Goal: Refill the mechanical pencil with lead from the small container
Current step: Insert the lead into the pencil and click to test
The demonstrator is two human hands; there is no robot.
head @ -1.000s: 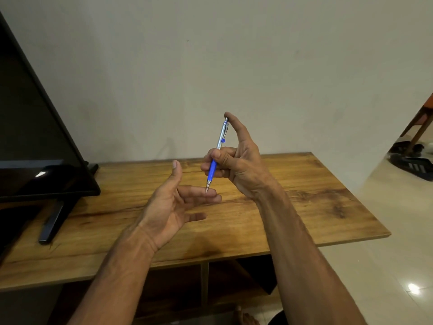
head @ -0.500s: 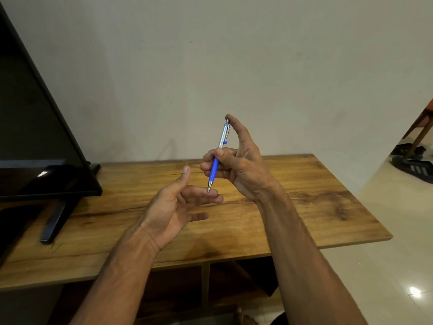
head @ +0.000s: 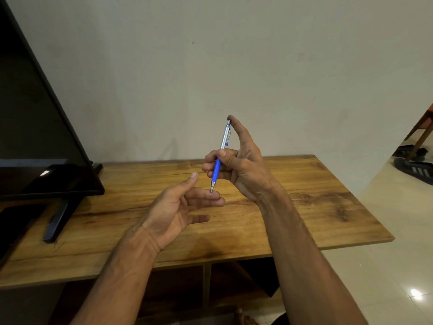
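pencil (head: 221,151) in curled right hand (head: 243,170), tip at the open left hand (head: 173,209)

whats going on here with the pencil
A person grips a blue and silver mechanical pencil in the right hand, with one fingertip on its top end. The tip points down at the fingers of the left hand, held open and palm up above a wooden table. No lead container is in view. A dark screen stands at the left.

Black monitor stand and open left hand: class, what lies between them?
Head view: only bare brown wooden tabletop between black monitor stand and left hand.
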